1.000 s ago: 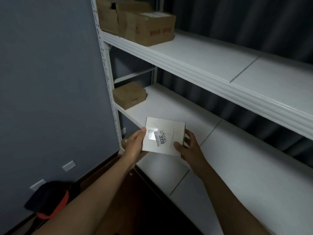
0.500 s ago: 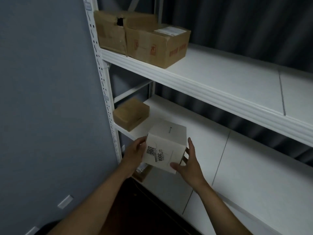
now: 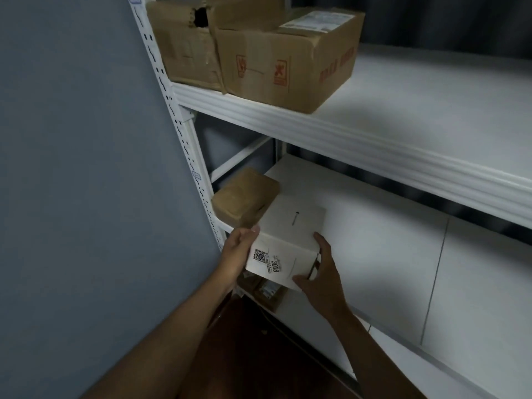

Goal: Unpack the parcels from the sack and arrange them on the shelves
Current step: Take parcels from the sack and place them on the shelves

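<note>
White parcel: I have the white parcel at the front edge of the middle shelf, near its left end. Its far part is over the board and its near, labelled face overhangs the edge toward me. I cannot tell whether its base already rests on the board.
Why there: I judge it is going in just beside the small brown parcel, which sits at the shelf's left end against the upright post, so the row fills from that corner outward.
Left hand: my left hand holds the parcel's left side, thumb tip on the top edge, fingers hidden behind the box.
Right hand: my right hand clasps the near right corner, thumb across the front face, forefinger up along the right side, fairly wide spread.
Why two hands: I judge the opposed hold keeps the box level and square while it slides in.
Upper shelf: the upper shelf carries two large brown cartons at its left end, side by side and touching.
Below: some packaging shows on the lower level under the parcel, too dark to identify.
</note>
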